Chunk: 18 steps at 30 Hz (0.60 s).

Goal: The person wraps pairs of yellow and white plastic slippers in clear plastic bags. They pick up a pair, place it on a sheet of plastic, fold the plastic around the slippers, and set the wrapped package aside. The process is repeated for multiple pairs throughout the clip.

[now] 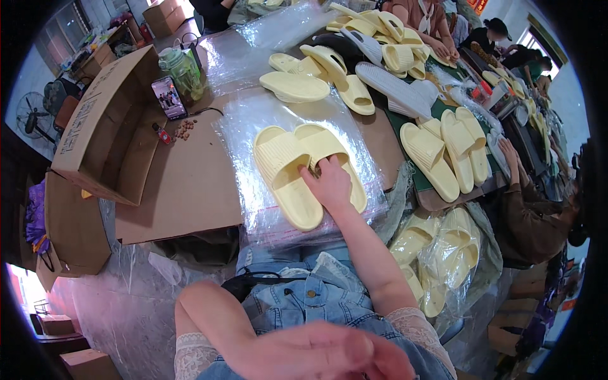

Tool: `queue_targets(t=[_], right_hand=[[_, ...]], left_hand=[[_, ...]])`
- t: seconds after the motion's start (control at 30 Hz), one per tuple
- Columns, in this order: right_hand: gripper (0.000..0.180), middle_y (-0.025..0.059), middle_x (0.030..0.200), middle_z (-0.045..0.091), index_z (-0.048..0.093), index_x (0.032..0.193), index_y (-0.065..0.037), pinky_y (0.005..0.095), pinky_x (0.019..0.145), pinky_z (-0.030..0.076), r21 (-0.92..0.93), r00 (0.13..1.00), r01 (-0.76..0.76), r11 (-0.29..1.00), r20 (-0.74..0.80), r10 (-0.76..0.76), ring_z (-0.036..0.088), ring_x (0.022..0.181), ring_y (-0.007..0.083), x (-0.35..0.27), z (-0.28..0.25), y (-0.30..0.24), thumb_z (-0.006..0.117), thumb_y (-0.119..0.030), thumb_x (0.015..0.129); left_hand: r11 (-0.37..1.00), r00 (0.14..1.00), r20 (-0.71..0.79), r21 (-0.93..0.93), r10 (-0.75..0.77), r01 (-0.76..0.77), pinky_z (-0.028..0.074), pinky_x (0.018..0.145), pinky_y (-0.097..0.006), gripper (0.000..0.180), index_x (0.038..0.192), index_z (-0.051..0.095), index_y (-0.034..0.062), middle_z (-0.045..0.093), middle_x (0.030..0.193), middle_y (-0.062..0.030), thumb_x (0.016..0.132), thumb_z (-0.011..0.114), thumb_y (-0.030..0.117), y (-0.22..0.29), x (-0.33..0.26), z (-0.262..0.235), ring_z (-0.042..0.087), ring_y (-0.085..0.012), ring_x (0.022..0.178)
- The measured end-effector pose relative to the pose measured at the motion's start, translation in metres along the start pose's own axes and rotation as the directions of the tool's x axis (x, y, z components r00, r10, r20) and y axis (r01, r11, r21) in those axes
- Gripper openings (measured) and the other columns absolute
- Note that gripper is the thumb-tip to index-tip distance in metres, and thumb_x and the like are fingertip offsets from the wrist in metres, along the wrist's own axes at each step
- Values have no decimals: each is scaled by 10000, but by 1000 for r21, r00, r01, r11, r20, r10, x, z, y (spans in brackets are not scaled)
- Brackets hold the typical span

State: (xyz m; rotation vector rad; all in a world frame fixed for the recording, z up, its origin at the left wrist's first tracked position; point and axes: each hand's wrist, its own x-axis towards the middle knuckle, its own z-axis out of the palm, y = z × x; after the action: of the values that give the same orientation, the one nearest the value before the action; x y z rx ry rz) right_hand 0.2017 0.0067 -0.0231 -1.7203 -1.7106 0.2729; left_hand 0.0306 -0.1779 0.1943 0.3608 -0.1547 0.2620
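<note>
A pair of pale yellow slide slippers [285, 177] lies side by side on a stack of clear plastic bags [253, 120] on the cardboard-covered table. My right hand [329, 185] rests on the right slipper, fingers curled in at the strap edges between the two. My left hand [329, 354] is blurred at the bottom of the view, over my denim lap, fingers extended and holding nothing.
Many loose yellow slippers [380, 44] are piled at the back and right. Bagged slippers [443, 247] hang off the table's right edge. An open cardboard box [107, 126], a phone [169, 97] and a green bottle [183, 73] stand at left. A co-worker's hand [510, 155] reaches in at right.
</note>
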Motion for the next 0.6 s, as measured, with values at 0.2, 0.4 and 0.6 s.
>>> queue_targets(t=[0.2, 0.4, 0.6], right_hand=[[413, 152, 937, 616, 684, 1028, -79, 469, 681, 542, -1, 999, 33, 999, -35, -33, 664, 768, 342, -3, 4, 4, 719, -458, 868], [425, 156, 954, 637, 695, 1023, -54, 479, 696, 542, -9, 1000, 12, 1000, -25, -12, 672, 795, 349, -2, -1, 0, 736, -444, 861], [427, 159, 948, 629, 693, 1023, -62, 487, 683, 542, -52, 1000, 21, 998, 9, -21, 669, 780, 360, 0, 3, -4, 738, -452, 855]], left_hand=[[912, 713, -614, 27, 338, -408, 407, 508, -244, 297, 1115, 584, 56, 496, 724, 19, 1101, 430, 309, 57, -49, -72, 458, -92, 557], [-179, 45, 193, 766, 980, 617, 367, 550, -289, 301, 1034, 648, 42, 545, 708, -18, 1047, 513, 311, 219, -184, -177, 491, -152, 577], [139, 161, 607, -416, 778, 899, 367, 1072, -605, 511, 1392, 535, 77, 581, 1328, -224, 1026, 513, 433, 335, -334, -248, 464, -423, 1313]])
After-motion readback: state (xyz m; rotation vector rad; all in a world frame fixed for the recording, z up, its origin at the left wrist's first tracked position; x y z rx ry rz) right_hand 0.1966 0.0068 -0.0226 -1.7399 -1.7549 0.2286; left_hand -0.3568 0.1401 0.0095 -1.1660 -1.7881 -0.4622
